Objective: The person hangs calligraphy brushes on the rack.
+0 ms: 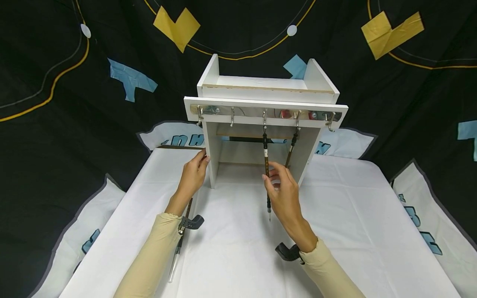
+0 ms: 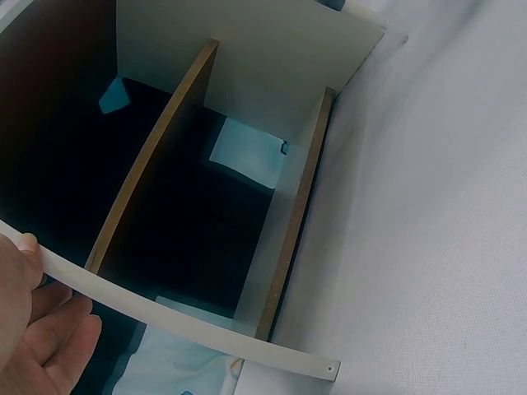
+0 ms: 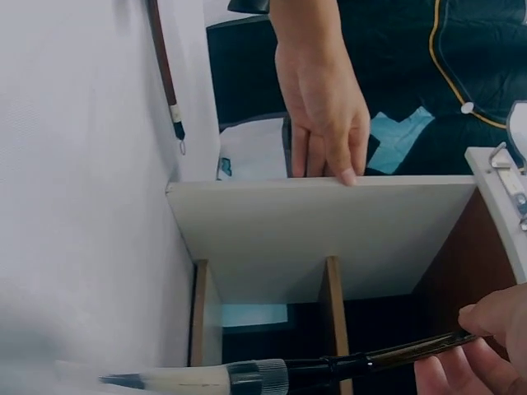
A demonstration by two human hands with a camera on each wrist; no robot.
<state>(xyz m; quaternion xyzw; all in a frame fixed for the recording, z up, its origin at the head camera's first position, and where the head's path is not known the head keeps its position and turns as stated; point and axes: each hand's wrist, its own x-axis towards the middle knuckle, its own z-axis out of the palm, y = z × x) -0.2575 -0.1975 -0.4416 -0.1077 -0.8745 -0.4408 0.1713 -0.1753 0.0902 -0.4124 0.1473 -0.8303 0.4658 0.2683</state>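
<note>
A writing brush with a dark handle hangs from the middle hook of a white shelf unit. My right hand pinches its handle between thumb and fingers. In the right wrist view its pale, dark-tipped bristles point away from the hand. A second brush hangs from the hook just right of it, partly behind my right hand. My left hand grips the front edge of the unit's left side panel, thumb on one face and fingers on the other.
Another brush lies on the white-covered table, partly under my left forearm. Other hooks on the metal strip carry nothing. A black curtain with tape pieces stands behind the table.
</note>
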